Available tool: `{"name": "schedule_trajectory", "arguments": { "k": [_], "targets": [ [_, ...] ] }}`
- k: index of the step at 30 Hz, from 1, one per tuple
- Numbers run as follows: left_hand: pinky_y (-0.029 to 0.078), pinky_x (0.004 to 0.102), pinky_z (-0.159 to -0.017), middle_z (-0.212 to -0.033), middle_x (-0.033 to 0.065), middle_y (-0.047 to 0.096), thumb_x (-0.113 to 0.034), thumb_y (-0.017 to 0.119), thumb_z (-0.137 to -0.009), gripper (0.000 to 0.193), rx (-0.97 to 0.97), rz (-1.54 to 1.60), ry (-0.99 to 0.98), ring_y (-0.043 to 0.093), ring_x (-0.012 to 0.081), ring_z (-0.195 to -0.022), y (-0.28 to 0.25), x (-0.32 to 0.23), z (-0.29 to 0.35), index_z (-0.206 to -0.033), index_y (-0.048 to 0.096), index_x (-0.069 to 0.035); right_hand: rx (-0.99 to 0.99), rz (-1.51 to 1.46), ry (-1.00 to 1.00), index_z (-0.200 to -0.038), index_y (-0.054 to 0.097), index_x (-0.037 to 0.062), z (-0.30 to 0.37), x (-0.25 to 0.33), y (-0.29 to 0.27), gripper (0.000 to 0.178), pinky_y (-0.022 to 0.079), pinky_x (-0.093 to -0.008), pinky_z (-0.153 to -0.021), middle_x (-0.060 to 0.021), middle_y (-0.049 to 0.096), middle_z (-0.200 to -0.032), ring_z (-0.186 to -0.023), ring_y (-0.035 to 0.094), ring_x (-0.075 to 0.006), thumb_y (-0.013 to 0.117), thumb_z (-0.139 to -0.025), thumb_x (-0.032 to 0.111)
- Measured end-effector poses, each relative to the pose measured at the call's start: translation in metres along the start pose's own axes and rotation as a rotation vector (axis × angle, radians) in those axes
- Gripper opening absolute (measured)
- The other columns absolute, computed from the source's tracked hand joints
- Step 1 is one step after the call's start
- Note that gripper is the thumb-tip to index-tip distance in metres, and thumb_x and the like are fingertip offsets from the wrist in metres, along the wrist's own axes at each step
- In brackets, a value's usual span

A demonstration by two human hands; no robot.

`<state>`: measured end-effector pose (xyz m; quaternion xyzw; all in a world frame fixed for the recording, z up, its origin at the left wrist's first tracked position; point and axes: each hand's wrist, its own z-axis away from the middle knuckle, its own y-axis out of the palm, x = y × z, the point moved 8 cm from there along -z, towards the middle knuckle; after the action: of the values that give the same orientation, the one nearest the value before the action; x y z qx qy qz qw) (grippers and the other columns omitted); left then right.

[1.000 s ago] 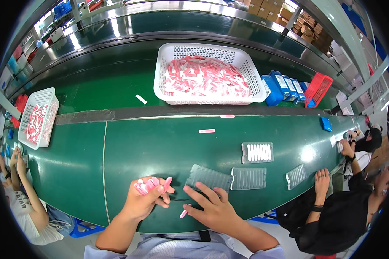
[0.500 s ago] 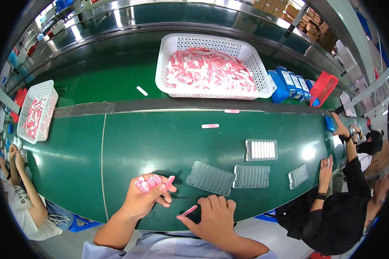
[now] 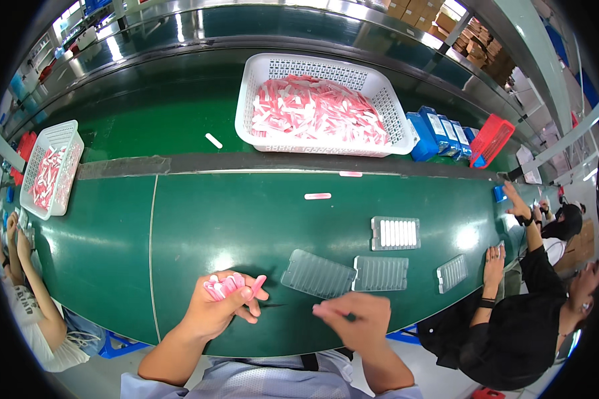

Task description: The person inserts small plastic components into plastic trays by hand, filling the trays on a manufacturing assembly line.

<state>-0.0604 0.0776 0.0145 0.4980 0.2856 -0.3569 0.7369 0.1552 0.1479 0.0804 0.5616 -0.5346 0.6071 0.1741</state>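
My left hand (image 3: 226, 302) is closed around a bunch of small pink-and-white strips with rounded ends (image 3: 224, 286); one strip sticks out beyond the fingertips. To its right, my right hand (image 3: 358, 319) hovers over the near edge of the table, thumb and fingers pinched together. A pinkish tip shows at the pinch, but whether it is a strip or a fingertip I cannot make out. Just beyond this hand lie two clear slotted trays (image 3: 318, 274) (image 3: 381, 273), edges meeting, with no strips visible in them. Farther back, another clear tray (image 3: 396, 233) holds a row of white strips.
A large white basket (image 3: 259, 143) heaped with strips stands behind the table seam, beside blue boxes (image 3: 439, 136) and a red basket (image 3: 492, 139). A smaller white basket (image 3: 50, 169) is at left. Loose strips (image 3: 317, 196) lie mid-table. Co-workers sit either side, a hand (image 3: 493, 266) near another tray (image 3: 452, 273).
My right hand has moved right and turned, its spread fingers now drawn into a pinch; the strip by its thumb no longer shows clearly. My left hand keeps its bunch. The whole view has shifted slightly.
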Motion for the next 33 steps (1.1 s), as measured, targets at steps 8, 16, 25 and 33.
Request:
{"name": "schedule_trajectory", "arguments": {
  "k": [8,16,25,33],
  "targets": [
    [0.063,0.0330,-0.063,-0.101,0.0203,0.071,-0.011,0.067,-0.095,0.026,-0.007,0.036,-0.009,0.069,0.0196,-0.074,-0.005,-0.001,0.003,-0.110,0.064,0.010,0.234,-0.577,0.473,-0.093,0.078,0.0037,-0.047,-0.057,0.023,0.009,0.047,-0.0231,-0.058,-0.0062,0.072,-0.082,-0.061,0.061,-0.0088,0.077,-0.085,0.005],
    [0.063,0.0319,-0.061,-0.097,0.0190,0.071,-0.012,0.068,-0.095,0.023,-0.020,0.031,-0.027,0.070,0.0192,-0.072,0.000,-0.003,0.004,-0.107,0.065,0.008,0.649,-0.020,0.112,-0.102,0.073,0.0024,-0.085,-0.035,0.046,0.027,0.048,-0.0315,-0.058,-0.0083,0.065,-0.075,-0.062,0.061,-0.0195,0.080,-0.081,0.017],
    [0.062,0.0327,-0.066,-0.105,0.0165,0.070,-0.016,0.066,-0.097,0.029,0.015,0.004,-0.077,0.069,0.0178,-0.079,-0.002,0.003,0.004,-0.115,0.064,0.006,0.482,0.412,-0.095,-0.121,0.061,0.0104,-0.084,-0.015,0.047,0.049,0.049,-0.0399,-0.076,-0.0077,0.061,-0.100,-0.097,0.061,-0.0286,0.081,-0.078,0.024],
    [0.063,0.0330,-0.065,-0.104,0.0172,0.071,-0.015,0.066,-0.097,0.029,0.026,0.005,-0.076,0.069,0.0178,-0.079,0.000,0.002,0.002,-0.116,0.063,0.007,0.130,0.609,-0.388,-0.106,0.069,0.0103,-0.058,-0.007,0.028,0.036,0.045,-0.0390,-0.075,-0.0048,0.060,-0.103,-0.090,0.057,-0.0243,0.081,-0.076,0.026]
  ]
}}
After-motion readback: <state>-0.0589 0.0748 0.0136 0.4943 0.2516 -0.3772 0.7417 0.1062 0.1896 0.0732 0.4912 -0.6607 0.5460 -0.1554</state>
